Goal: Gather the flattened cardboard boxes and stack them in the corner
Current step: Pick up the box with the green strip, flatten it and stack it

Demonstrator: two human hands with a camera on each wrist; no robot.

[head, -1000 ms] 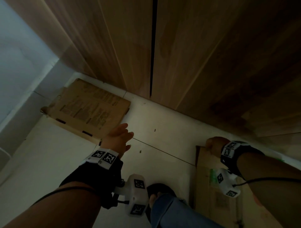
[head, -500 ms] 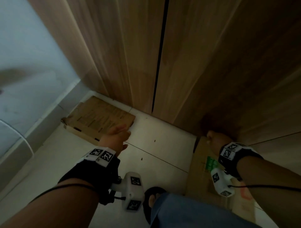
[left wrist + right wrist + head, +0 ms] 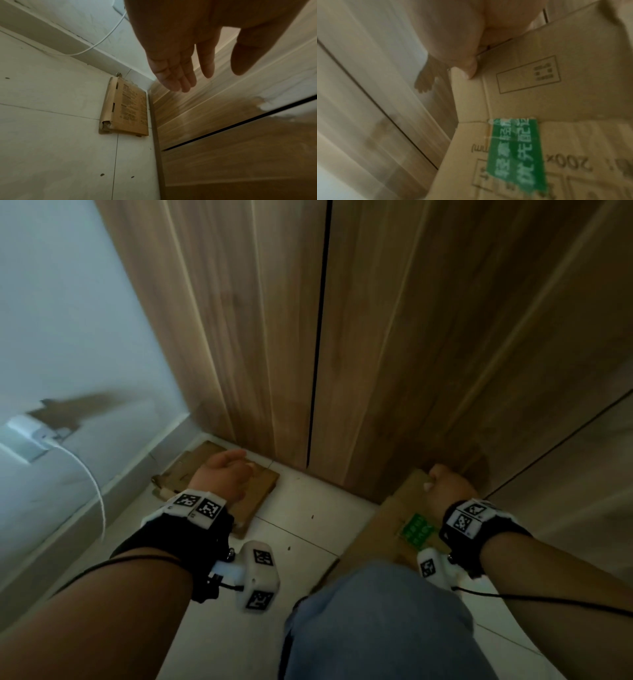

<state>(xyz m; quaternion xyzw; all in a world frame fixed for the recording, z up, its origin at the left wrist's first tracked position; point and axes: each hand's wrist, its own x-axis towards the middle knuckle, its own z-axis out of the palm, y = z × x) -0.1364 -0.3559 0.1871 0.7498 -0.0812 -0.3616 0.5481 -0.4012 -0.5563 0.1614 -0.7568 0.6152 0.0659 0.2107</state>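
A flattened printed cardboard box (image 3: 262,491) (image 3: 130,108) lies on the tiled floor in the corner, against the wooden wardrobe. My left hand (image 3: 224,470) (image 3: 181,67) hangs above it with straight fingers, holding nothing. My right hand (image 3: 447,482) grips the top edge of a second flattened box (image 3: 387,529) (image 3: 556,94) with green tape (image 3: 416,530) (image 3: 517,155), thumb (image 3: 469,67) on its printed face. That box stands tilted, lifted beside the wardrobe on the right.
Wooden wardrobe doors (image 3: 376,337) fill the back. A pale wall with a skirting board (image 3: 85,508), a plug (image 3: 25,429) and a white cable (image 3: 92,484) runs along the left. My jeans-clad knee (image 3: 376,621) is low in the middle, over white floor tiles (image 3: 301,525).
Both hands have risen and the view has lifted. The right hand has raised the taped box off the floor. The left hand has moved up over the corner box.
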